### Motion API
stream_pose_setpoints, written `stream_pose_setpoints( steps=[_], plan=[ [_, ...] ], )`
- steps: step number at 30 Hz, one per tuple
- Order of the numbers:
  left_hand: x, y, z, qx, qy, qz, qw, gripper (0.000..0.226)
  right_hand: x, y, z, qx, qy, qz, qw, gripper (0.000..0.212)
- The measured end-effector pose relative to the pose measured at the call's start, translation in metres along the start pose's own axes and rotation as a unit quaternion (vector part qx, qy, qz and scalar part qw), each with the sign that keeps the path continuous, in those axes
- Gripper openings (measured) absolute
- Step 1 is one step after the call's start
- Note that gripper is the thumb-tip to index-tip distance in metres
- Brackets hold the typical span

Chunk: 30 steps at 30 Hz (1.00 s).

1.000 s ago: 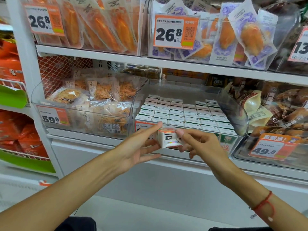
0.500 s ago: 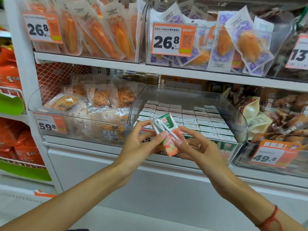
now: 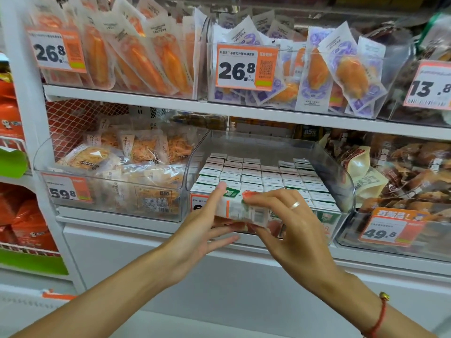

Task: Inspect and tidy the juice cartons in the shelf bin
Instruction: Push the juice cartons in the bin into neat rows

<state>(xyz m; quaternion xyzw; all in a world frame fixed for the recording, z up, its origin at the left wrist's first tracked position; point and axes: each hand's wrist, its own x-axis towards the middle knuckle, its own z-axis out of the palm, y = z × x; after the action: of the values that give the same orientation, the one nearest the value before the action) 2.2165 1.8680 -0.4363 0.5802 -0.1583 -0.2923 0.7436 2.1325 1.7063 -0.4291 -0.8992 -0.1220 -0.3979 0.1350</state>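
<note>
Juice carton (image 3: 240, 211) lay sideways between both hands, just before the clear shelf bin's (image 3: 336, 164) front lip; left hand (image 3: 200, 230) cradled its end with long fingers, right hand (image 3: 290, 228) pinched its top corner. Packed cartons (image 3: 258, 175) filled the bin below open headroom.

The two orange price tags on the upper bins, the left tag (image 3: 56, 50) and the middle tag (image 3: 246, 67), both read 26.8. Lower tags read 59.8 (image 3: 66, 190) and 49.8 (image 3: 392, 228); the right tag (image 3: 428, 86) shows 13.8.

Sideways carton (image 3: 240, 209) (bin (image 3: 341, 176) front)
</note>
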Motion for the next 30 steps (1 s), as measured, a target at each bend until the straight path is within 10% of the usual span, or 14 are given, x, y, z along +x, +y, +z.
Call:
stream_pose_setpoints(
  steps=[7, 14, 22, 30],
  plan=[
    [0.000, -0.003, -0.005, 0.009, 0.037, 0.041, 0.998, 0.023, 0.000, 0.002, 0.002, 0.186, -0.078, 0.112, 0.973, 0.039],
    [-0.007, -0.004, -0.001, 0.128, -0.019, 0.183, 0.975, 0.053, 0.001, 0.021, 0.004, 0.384, -0.142, 0.252, 0.877, 0.041],
    [-0.004, -0.001, 0.002, 0.175, -0.009, 0.217, 0.960, 0.050, -0.004, 0.036, -0.003, 0.359, -0.074, 0.262, 0.893, 0.039],
    [0.005, 0.005, 0.006, 0.188, 0.101, 0.245, 0.946, 0.054, -0.003, 0.072, -0.020, 0.027, -0.135, 0.145, 0.980, 0.060]
  ],
)
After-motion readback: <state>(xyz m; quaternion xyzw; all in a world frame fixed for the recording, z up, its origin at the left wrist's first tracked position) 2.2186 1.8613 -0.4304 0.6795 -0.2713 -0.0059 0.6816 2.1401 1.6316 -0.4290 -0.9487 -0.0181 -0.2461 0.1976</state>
